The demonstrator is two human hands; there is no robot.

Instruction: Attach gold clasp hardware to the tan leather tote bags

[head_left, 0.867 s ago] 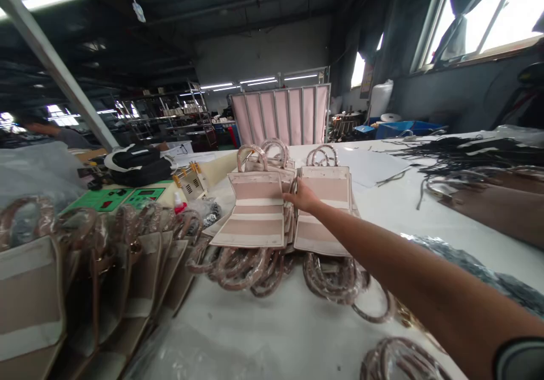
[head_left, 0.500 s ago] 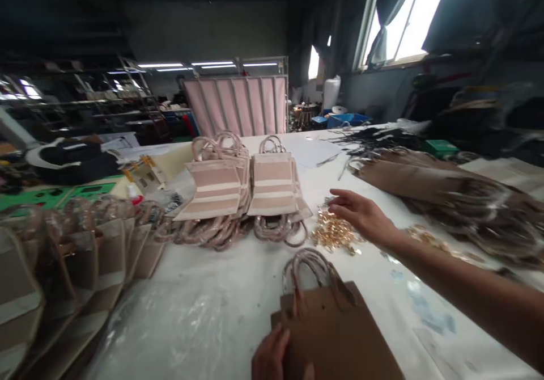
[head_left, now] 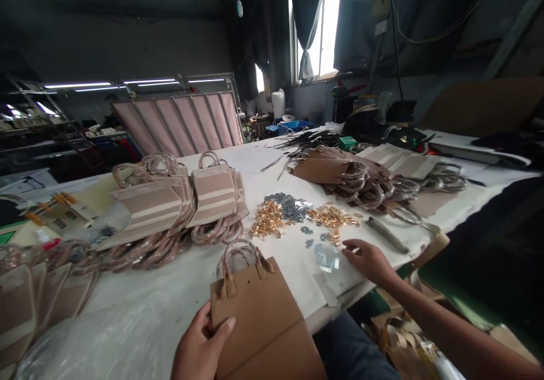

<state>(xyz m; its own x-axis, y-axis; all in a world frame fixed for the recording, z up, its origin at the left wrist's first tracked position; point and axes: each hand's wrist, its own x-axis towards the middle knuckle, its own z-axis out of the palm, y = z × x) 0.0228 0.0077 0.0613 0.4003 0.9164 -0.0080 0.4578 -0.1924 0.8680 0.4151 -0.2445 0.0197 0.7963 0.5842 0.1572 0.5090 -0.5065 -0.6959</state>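
Observation:
My left hand (head_left: 199,349) grips the lower left edge of a flat brown bag (head_left: 261,317) with wrapped handles, lying on the white table (head_left: 170,289) right in front of me. My right hand (head_left: 368,258) reaches over the table's near right edge, fingers curled down onto small silver metal pieces (head_left: 327,258). Just beyond it lie heaps of gold hardware (head_left: 267,221) and grey hardware (head_left: 291,205).
Two stacks of pink-and-white striped bags (head_left: 170,198) stand behind the brown bag. More brown bags with wrapped handles (head_left: 361,178) pile up at the right, others (head_left: 34,295) at the far left. A dark tool (head_left: 386,235) lies near the table edge.
My right hand drew back from the pink striped bags to the small metal pieces at the table's near edge. My left hand took hold of the brown bag. The view swung right.

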